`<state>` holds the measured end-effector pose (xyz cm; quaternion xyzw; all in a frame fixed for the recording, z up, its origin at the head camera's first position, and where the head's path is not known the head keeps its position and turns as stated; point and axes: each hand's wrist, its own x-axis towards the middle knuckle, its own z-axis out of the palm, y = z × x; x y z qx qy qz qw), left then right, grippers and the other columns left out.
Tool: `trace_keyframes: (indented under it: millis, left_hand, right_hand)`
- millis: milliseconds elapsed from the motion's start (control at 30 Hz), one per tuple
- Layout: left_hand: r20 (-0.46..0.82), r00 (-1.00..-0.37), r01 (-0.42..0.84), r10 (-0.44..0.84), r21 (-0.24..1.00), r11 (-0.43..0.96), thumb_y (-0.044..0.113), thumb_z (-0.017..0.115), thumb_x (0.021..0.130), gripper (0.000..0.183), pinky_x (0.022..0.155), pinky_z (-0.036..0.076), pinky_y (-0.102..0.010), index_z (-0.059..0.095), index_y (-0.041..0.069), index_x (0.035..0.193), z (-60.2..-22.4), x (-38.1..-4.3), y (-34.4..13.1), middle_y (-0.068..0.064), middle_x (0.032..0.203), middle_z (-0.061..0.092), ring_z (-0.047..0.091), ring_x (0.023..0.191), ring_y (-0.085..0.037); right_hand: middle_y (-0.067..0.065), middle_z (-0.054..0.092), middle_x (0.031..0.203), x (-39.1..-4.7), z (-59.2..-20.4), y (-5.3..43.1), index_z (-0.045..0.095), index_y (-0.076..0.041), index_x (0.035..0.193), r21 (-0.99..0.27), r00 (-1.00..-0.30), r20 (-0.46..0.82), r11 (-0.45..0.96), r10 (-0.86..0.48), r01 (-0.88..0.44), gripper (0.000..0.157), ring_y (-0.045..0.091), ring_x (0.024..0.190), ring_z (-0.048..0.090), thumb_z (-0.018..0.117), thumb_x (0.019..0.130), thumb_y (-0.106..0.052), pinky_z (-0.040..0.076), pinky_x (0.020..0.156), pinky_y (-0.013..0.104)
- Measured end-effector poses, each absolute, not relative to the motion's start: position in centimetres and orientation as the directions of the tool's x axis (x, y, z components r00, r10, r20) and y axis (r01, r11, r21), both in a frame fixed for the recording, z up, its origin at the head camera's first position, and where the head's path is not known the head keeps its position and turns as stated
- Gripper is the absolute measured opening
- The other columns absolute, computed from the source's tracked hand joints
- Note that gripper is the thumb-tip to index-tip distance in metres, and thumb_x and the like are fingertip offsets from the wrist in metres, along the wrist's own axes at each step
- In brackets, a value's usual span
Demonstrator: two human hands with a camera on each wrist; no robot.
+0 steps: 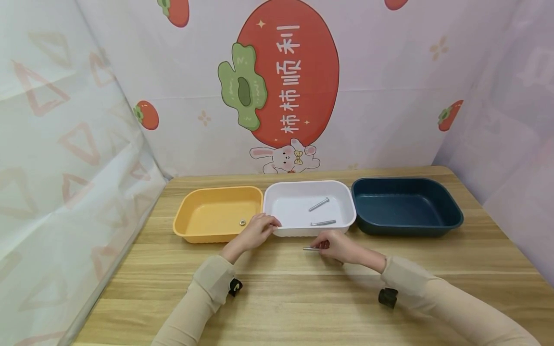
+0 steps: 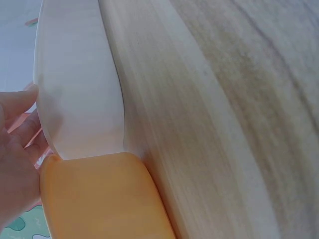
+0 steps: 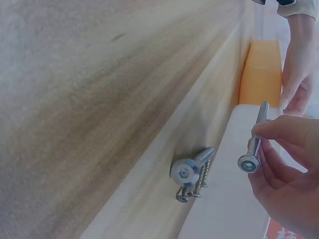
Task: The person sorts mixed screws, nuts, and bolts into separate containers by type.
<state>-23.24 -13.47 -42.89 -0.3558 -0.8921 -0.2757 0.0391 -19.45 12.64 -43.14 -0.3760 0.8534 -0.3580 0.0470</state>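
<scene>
Between thumb and fingers, my right hand [image 1: 339, 246] pinches a silver bolt [image 3: 260, 132], with its socket head showing in the right wrist view. It is held just in front of the white tray [image 1: 277, 231]. Below that hand a larger-headed bolt [image 3: 185, 172] and several small screws [image 3: 202, 180] lie on the table, mostly hidden by the hand in the head view. My left hand [image 1: 256, 230] rests its loosely bent fingers at the white tray's near left rim. Inside that tray lie two bolts, one slanted bolt [image 1: 319, 204] and one nearly level bolt [image 1: 323, 222].
On the left stands a yellow tray [image 1: 201, 238], touching the white one, with a small nut [image 1: 242, 222] in it. A dark blue tray [image 1: 407, 230] stands at the right. All are on a wooden table [image 1: 277, 307], before a printed cloth backdrop [image 1: 368, 120].
</scene>
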Motion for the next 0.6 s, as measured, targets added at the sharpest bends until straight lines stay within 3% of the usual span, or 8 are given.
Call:
trace_keyframes:
  millis: [600]
  left_hand:
    - [0.281,-0.737,0.666,0.614,0.454,0.592,0.003,0.054,0.085,0.010,0.084,0.034,-0.038,0.062,0.005,0.091,-42.9,-23.2,-13.6,-0.005,0.088,0.064,0.050,0.081,-0.017]
  right_hand:
    - [0.002,0.062,0.083,-19.6,-41.5,13.3,0.067,-0.003,0.089,-0.622,-0.699,0.189,0.466,-0.690,-0.629,0.017,0.009,0.072,0.053,0.062,0.075,0.006,0.045,0.062,0.021]
